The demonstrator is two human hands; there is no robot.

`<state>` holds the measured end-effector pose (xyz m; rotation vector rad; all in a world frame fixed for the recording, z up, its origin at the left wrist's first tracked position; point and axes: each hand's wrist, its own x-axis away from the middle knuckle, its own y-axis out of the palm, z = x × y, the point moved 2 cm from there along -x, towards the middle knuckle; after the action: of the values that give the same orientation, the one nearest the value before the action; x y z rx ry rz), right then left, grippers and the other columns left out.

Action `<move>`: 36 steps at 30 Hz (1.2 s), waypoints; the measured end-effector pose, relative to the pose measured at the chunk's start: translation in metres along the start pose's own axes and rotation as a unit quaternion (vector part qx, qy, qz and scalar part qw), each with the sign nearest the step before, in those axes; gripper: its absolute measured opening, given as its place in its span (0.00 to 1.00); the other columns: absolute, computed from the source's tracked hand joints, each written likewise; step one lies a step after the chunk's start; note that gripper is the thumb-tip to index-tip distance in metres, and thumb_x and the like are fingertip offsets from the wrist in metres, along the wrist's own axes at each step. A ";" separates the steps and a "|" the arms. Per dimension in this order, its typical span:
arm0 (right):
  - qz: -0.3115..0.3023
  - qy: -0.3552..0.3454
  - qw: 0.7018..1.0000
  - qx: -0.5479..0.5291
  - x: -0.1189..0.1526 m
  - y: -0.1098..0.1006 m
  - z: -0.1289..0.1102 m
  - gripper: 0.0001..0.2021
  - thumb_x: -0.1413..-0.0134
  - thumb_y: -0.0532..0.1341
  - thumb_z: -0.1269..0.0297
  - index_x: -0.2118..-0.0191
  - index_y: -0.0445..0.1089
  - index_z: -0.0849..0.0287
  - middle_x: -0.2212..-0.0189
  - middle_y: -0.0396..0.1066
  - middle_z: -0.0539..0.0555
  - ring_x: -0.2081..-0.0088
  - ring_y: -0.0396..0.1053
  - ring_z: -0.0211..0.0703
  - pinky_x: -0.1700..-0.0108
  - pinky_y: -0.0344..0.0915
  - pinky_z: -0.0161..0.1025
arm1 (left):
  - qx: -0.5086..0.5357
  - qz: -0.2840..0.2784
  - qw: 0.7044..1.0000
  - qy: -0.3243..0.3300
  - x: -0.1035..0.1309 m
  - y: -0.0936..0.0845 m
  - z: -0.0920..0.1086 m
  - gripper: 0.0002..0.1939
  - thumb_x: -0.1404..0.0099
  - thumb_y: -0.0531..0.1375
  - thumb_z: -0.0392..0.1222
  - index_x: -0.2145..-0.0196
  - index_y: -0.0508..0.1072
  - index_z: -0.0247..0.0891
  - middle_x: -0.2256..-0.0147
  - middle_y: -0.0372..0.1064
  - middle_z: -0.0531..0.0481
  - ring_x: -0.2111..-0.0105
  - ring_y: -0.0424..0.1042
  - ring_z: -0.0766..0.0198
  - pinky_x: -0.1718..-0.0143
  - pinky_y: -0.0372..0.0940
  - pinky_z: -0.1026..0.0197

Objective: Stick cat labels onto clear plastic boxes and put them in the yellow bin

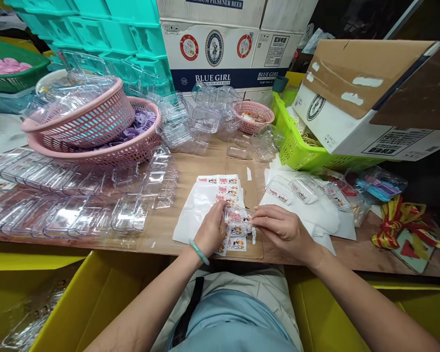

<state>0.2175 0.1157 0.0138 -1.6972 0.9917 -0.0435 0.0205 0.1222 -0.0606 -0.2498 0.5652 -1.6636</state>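
My left hand (213, 228), with a green bangle on its wrist, grips the left side of a small clear plastic case (230, 213) above the sticker sheets. On the case lies a sticker (238, 216) with red lettering and a cartoon cat. The fingers of my right hand (283, 229) are pinched at the right end of this sticker; their tips partly hide its edge. Below both hands are white sticker sheets (190, 215) printed with rows of similar cat stickers. To the right, several clear cases with stickers (279, 193) rest on white paper (297, 212).
Rows of clear cases (73, 215) cover the table's left side. Behind them stand pink baskets (132, 151) with purple pieces and clear plastic. A small pink basket (253, 111), a lime crate (289, 142) under a carton (352, 107), and a ribbon bow (398, 222) are also around.
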 end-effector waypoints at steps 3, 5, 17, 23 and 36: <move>0.004 -0.092 0.993 0.075 -0.001 -0.005 0.000 0.11 0.41 0.54 0.76 0.57 0.72 0.60 0.61 0.76 0.58 0.52 0.71 0.47 0.53 0.72 0.45 | -0.017 -0.009 1.000 0.014 0.001 0.001 -0.001 0.31 0.53 0.47 0.20 0.52 0.62 0.39 0.55 0.66 0.44 0.52 0.66 0.56 0.48 0.61 0.53; -0.002 -0.146 0.982 0.119 0.001 -0.007 -0.002 0.12 0.40 0.53 0.75 0.56 0.72 0.61 0.60 0.76 0.59 0.50 0.70 0.48 0.51 0.72 0.47 | -0.024 -0.007 0.999 0.024 0.002 0.002 -0.002 0.30 0.52 0.46 0.20 0.52 0.62 0.38 0.56 0.66 0.43 0.52 0.66 0.56 0.49 0.61 0.53; 0.004 -0.101 0.988 0.117 -0.006 -0.017 -0.002 0.17 0.41 0.56 0.74 0.47 0.66 0.58 0.58 0.74 0.58 0.52 0.70 0.47 0.47 0.68 0.50 | -0.046 0.027 0.996 0.078 0.007 0.009 -0.003 0.27 0.48 0.46 0.20 0.52 0.60 0.37 0.59 0.65 0.43 0.57 0.67 0.59 0.54 0.65 0.52; 0.114 0.329 0.913 -0.215 0.030 0.000 0.008 0.14 0.43 0.59 0.53 0.56 0.68 0.57 0.66 0.72 0.54 0.63 0.72 0.43 0.59 0.71 0.40 | -0.025 0.094 0.994 0.056 0.013 0.015 -0.004 0.23 0.44 0.47 0.22 0.53 0.60 0.37 0.59 0.64 0.44 0.57 0.66 0.58 0.53 0.64 0.52; 0.120 0.475 0.845 -0.217 0.031 0.033 -0.010 0.21 0.43 0.56 0.47 0.75 0.69 0.60 0.78 0.68 0.51 0.75 0.64 0.37 0.72 0.60 0.34 | 0.183 -0.072 0.979 0.051 0.027 0.012 0.027 0.29 0.40 0.62 0.41 0.43 0.59 0.42 0.42 0.56 0.40 0.44 0.60 0.53 0.50 0.65 0.55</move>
<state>0.2134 0.0875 -0.0222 -1.9574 2.0736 -0.5835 0.0385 0.0889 -0.0478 0.0662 0.3111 -1.8944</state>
